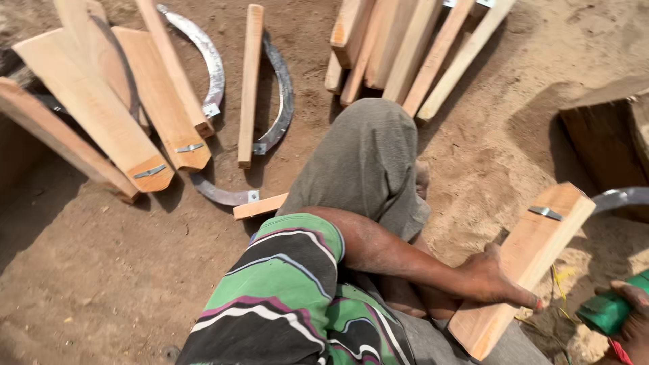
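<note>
1. Person seated on sandy ground [101, 270], one knee raised. The left hand [497, 280] reaches across the body to the right side and lies flat, fingers spread, on a wooden handle [524, 260]; it presses rather than grips.
2. Handle position: near right, resting across the person's lap. Long axis runs from near-centre up toward far right. A small metal clip [545, 213] sits at the far end, where a curved blade [622, 198] leaves it toward the right edge.
3. Right hand [632, 324], at the near right corner, is closed around a green tool [608, 309]. The tool lies just right of the handle's near half; the left hand is the one already on the wood.
4. Far left: finished sickles [152, 159] lie in a loose fan. Far centre: a stack of plain wooden blanks [405, 47].
5. Hard to make out: the right hand is cut off by the frame, so the green tool's type is unclear. The blade's tip is out of view.
</note>
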The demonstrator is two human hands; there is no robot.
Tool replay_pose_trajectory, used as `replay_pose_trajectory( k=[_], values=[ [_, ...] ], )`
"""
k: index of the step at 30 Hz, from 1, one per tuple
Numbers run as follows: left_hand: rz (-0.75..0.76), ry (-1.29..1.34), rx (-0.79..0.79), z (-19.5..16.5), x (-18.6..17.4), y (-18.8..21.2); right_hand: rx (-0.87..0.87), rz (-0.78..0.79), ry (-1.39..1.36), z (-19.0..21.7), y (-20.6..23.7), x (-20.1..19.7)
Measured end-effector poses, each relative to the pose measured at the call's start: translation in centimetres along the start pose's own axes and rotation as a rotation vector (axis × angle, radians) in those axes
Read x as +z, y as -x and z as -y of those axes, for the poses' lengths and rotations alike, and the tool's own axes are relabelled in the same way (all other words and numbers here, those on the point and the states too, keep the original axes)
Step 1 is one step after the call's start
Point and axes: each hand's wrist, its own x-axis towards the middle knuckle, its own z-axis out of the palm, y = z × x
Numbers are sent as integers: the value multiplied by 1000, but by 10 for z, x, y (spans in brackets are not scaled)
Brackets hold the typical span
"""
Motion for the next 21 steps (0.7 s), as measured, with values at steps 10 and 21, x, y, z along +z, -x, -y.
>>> replay_pose_trajectory(
  k=[10, 21],
  values=[
    [168, -63, 144, 10, 20, 11, -104, -179, 463, 0, 6, -24],
    [206, -88, 68, 5, 25, 8, -3, -190, 476, 19, -2, -18]
  ],
)
